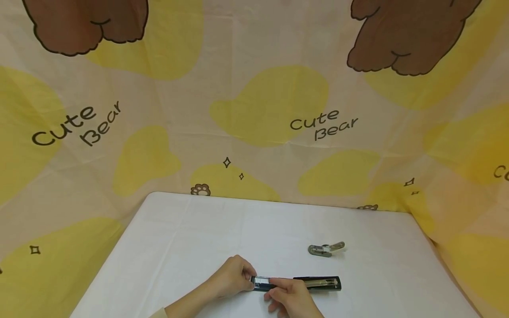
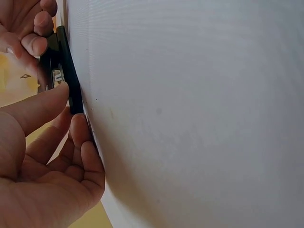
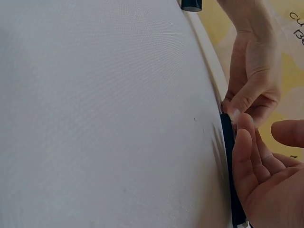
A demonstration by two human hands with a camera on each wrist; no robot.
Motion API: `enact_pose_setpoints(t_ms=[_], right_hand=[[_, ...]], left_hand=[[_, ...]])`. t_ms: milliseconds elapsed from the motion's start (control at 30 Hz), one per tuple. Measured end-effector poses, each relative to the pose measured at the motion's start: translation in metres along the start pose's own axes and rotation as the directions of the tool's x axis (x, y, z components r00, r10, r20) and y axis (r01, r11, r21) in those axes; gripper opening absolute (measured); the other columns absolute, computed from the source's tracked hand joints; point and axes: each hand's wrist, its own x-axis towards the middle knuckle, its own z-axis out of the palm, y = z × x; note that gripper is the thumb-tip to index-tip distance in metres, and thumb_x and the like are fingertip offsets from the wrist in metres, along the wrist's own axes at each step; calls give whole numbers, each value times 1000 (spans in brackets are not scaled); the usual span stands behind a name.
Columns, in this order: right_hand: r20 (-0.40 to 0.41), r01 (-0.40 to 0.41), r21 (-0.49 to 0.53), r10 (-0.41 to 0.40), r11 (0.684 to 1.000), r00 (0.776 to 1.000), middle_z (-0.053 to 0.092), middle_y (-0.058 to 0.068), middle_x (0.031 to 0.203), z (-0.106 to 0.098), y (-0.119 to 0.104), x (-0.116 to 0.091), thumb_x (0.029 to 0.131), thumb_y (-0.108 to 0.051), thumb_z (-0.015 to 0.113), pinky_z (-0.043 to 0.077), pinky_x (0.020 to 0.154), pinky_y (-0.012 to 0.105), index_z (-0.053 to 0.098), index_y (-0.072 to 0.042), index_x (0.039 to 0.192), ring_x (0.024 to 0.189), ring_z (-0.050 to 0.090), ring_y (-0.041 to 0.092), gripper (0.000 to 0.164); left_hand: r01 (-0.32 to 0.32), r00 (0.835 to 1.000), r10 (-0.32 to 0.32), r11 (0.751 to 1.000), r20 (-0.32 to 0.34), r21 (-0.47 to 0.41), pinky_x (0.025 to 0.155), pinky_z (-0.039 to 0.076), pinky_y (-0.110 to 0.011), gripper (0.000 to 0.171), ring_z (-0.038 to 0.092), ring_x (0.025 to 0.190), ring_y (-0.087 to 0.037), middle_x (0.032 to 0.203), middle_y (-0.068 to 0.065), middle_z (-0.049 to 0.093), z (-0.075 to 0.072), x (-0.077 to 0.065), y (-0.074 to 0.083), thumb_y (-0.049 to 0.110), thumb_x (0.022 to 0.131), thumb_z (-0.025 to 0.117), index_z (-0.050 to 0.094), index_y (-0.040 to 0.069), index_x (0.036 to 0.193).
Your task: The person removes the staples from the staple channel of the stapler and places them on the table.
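Observation:
An opened black stapler (image 1: 324,288) lies lengthwise on the white table, a brass-coloured channel along its right part and a pale label or strip on its left part. My left hand (image 1: 232,277) pinches its left end between thumb and fingers. Over the stapler's middle is my right hand (image 1: 292,296), covering part of it. Its fingertips (image 3: 244,137) rest against the dark side, while its thumb stands apart from them in the right wrist view. In the left wrist view, metal parts show between the stapler's dark halves, close to the left thumb (image 2: 57,97).
Behind the stapler, a small grey-green hinged tool (image 1: 320,250) lies unfolded on the white table (image 1: 199,234). A printed cloth (image 1: 254,106) hangs behind and beside the table. A dark blue object (image 3: 191,4) shows at the top of the right wrist view.

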Motion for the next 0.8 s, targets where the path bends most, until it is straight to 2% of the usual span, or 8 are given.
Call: enact_pose_setpoints(t_ms=[267, 467, 633, 800], right_hand=[[5, -37, 98, 37, 995, 999, 78, 11, 98, -3, 2, 0, 99, -6, 64, 55, 60, 22, 53, 20, 136, 73, 72, 12, 47], [11, -83, 200, 83, 976, 997, 78, 9, 99, -2, 1, 1, 97, -6, 67, 56, 62, 21, 56, 17, 135, 72, 70, 10, 46], [-26, -97, 215, 105, 972, 994, 78, 8, 98, 1, 3, 2, 99, -8, 67, 56, 61, 22, 62, 13, 131, 72, 70, 9, 39], [-102, -100, 182, 120, 978, 987, 78, 4, 94, 8, 3, 6, 100, -15, 69, 55, 59, 22, 67, 8, 124, 68, 69, 8, 33]], left_hand=[[-6, 1000, 6, 1000, -3, 4, 60, 41, -23, 20, 51, 65, -11, 70, 2, 59, 0, 0, 0, -8, 77, 82, 79, 1, 95], [2, 1000, -2, 1000, -5, 10, 60, 41, -24, 20, 51, 66, -12, 70, 2, 59, 0, 0, 2, -9, 77, 82, 79, 1, 95], [-6, 1000, 6, 1000, -9, 21, 59, 42, -24, 20, 51, 65, -11, 69, 3, 59, 0, 0, 1, -9, 77, 83, 79, 1, 94], [-22, 1000, 22, 999, -9, 27, 58, 43, -23, 20, 52, 63, -9, 68, 4, 59, 1, 1, 0, -8, 77, 83, 79, 0, 95]])
